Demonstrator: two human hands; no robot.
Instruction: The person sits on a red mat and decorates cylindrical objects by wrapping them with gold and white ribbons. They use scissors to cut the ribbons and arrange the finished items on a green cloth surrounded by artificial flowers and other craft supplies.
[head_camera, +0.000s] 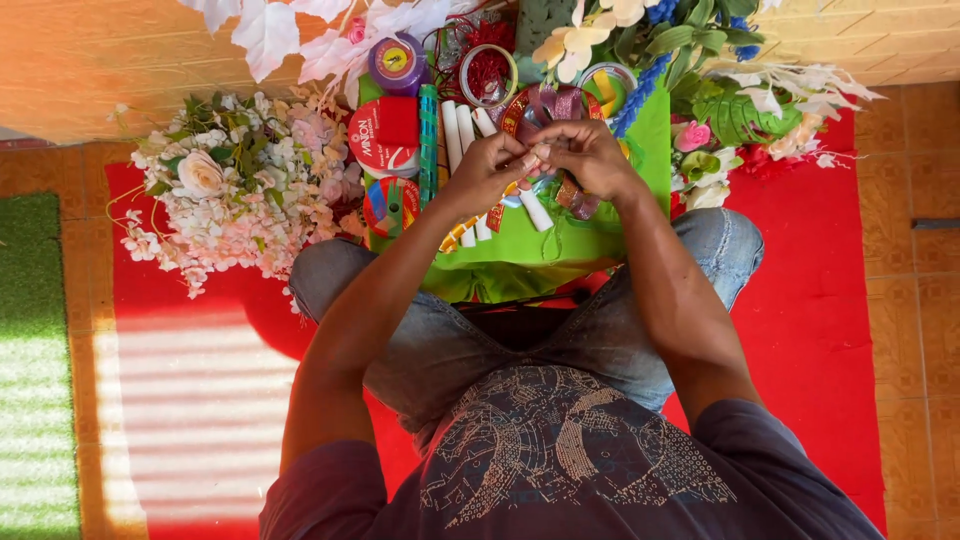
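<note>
I sit cross-legged on a red mat with a green cloth spread in front of my knees. My left hand and my right hand meet above the cloth, fingertips pinching a mauve-purple ribbon that loops up behind them and hangs down below the right hand. A red and gold ribbon roll lies just behind the hands. White stick-like rolls lie under the left hand.
A heap of white and pink artificial flowers lies to the left. Ribbon spools, a purple tape roll and a clear ring crowd the far side. More flowers and green leaves are at right. A green rug borders the left.
</note>
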